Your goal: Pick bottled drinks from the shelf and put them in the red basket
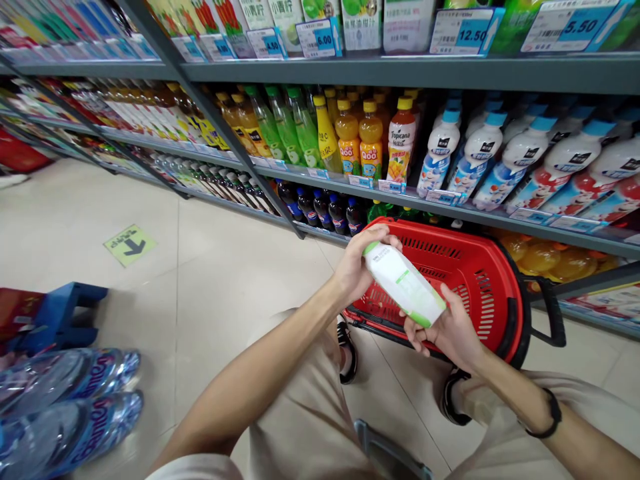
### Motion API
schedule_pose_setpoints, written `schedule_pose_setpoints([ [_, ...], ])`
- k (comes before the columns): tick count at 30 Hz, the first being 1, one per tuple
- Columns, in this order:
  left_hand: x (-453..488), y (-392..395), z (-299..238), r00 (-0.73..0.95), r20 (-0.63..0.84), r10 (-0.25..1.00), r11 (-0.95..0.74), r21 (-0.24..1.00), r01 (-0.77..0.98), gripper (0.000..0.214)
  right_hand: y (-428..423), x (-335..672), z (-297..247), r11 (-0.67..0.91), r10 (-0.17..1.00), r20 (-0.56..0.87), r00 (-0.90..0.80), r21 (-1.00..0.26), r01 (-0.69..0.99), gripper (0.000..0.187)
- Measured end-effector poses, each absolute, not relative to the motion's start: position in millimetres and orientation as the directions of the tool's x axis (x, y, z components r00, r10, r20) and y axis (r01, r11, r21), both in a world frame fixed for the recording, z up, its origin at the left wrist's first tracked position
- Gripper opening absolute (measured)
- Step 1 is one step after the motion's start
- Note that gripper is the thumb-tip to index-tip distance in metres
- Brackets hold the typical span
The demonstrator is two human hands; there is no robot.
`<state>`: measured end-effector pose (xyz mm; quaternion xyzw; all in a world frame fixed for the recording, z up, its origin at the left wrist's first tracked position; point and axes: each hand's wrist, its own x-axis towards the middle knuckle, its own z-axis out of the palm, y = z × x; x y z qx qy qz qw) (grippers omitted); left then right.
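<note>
A white and green drink carton [406, 285] lies tilted between my two hands, above the red shopping basket. My left hand [357, 261] is closed around its upper left end, with the fingers partly hidden behind it. At the lower right end, my right hand [453, 330] grips the carton with the thumb along its edge and curled fingers underneath. The red shopping basket [493, 283] stands on the floor against the shelves, and its black handle [550, 313] points right. The carton and my hands cover part of the basket's inside.
Shelves [350, 70] full of bottled drinks run across the front. Dark cola bottles [337, 213] stand on the bottom shelf. Water bottles [95, 417] and a blue stool [65, 317] are at the left. A grey bar [390, 453] is between my legs.
</note>
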<state>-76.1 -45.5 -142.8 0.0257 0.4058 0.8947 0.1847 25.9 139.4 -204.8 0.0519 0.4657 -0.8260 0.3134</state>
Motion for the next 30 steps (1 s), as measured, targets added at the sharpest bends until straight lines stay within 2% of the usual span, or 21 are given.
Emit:
schedule_pose_setpoints([
  [2, -76, -47, -141, -0.933, -0.109, 0.343, -0.616, 0.724, -0.311, 0.024, 140, 24, -203, -0.403, -0.454, -0.36, -0.815, -0.733, 0.548, 0.076],
  [5, -77, -50, -139, -0.936, -0.12, 0.33, -0.609, 0.731, -0.309, 0.022, 141, 24, -204, -0.362, -0.386, -0.325, -0.863, -0.807, 0.466, 0.067],
  [8, -77, -51, -140, -0.937, -0.12, 0.329, -0.592, 0.747, -0.304, 0.022, 138, 29, -211, -0.272, -0.22, -0.247, -0.944, -0.913, 0.303, 0.061],
  [12, -76, -47, -145, -0.937, -0.084, 0.34, -0.596, 0.751, -0.284, 0.024, 134, 35, -222, -0.181, 0.001, -0.108, -0.994, -0.978, 0.106, 0.067],
  [15, -73, -43, -145, -0.928, -0.071, 0.367, -0.573, 0.769, -0.285, 0.03, 139, 34, -224, 0.011, 0.081, 0.041, -0.996, -0.999, -0.04, 0.068],
  [17, -70, -41, -143, -0.918, -0.049, 0.394, -0.566, 0.773, -0.285, 0.034, 144, 32, -224, 0.218, 0.106, 0.155, -0.982, -0.967, -0.129, 0.065],
  [19, -68, -38, -142, -0.91, -0.027, 0.414, -0.564, 0.777, -0.28, 0.036, 148, 30, -224, 0.341, 0.124, 0.218, -0.968, -0.925, -0.165, 0.062],
  [22, -67, -35, -142, -0.9, -0.024, 0.436, -0.546, 0.788, -0.285, 0.041, 147, 31, -226, 0.282, 0.142, 0.176, -0.974, -0.951, -0.131, 0.061],
  [26, -67, -30, -147, -0.899, 0.043, 0.435, -0.45, 0.876, -0.176, 0.04, 138, 30, -228, 0.049, 0.125, 0.013, -0.992, -0.999, -0.007, 0.066],
  [28, -67, -29, -150, -0.903, 0.072, 0.423, -0.336, 0.938, -0.082, 0.042, 135, 26, -229, -0.098, 0.095, -0.085, -0.992, -0.992, 0.076, 0.068],
  [30, -70, -28, -157, -0.907, 0.093, 0.411, -0.134, 0.99, 0.04, 0.047, 133, 22, -233, -0.187, 0.061, -0.161, -0.985, -0.971, 0.147, 0.066],
])
